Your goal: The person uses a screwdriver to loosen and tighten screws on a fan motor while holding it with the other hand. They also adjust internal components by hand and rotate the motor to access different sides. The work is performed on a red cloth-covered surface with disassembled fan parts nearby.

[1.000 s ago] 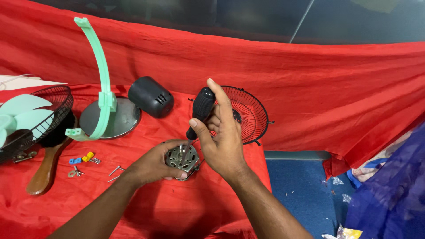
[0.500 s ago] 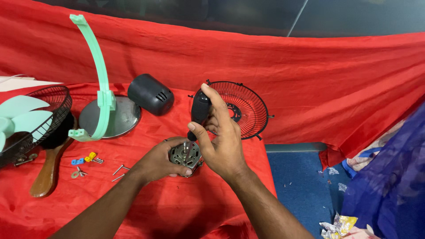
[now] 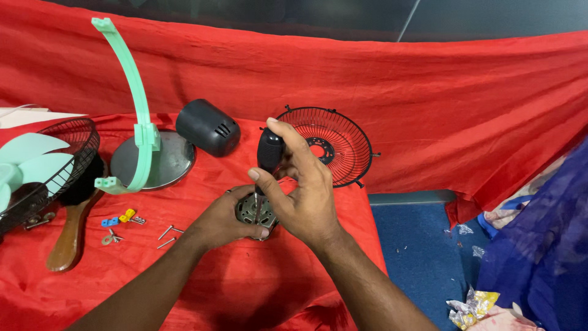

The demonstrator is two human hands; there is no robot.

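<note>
Near, centre: left hand (image 3: pixel 223 222), fingers closed around a small metal fan motor (image 3: pixel 252 209), steadying it on the red cloth (image 3: pixel 233 288) that covers the tabletop.
Directly over it: right hand (image 3: pixel 306 196), clamped on the black handle of a screwdriver (image 3: pixel 268 152); the tool stands nearly upright, its shaft running down into the top of the motor. The two hands sit close together, touching at the motor.
Left of the hands, on the cloth: loose screws (image 3: pixel 166 234), a washer, and small blue and yellow plastic pieces (image 3: pixel 118 218).
Near left edge: wooden-handled tool (image 3: pixel 67 236), lying lengthwise.
Far left: black wire fan guard (image 3: pixel 64 162) with pale green blades (image 3: pixel 27 160) inside it.
Middle distance, left: round metal base (image 3: pixel 168 162) with a pale green curved plastic arm (image 3: pixel 131 92) rising from it.
Beside the base: black plastic motor cover (image 3: pixel 207 127), lying on its side.
Behind the right hand: second black wire guard (image 3: pixel 334 144), leaning against the hanging red cloth.
Right: blue floor (image 3: pixel 416 257), crumpled wrappers (image 3: pixel 468 306), blue fabric (image 3: pixel 545 245).
</note>
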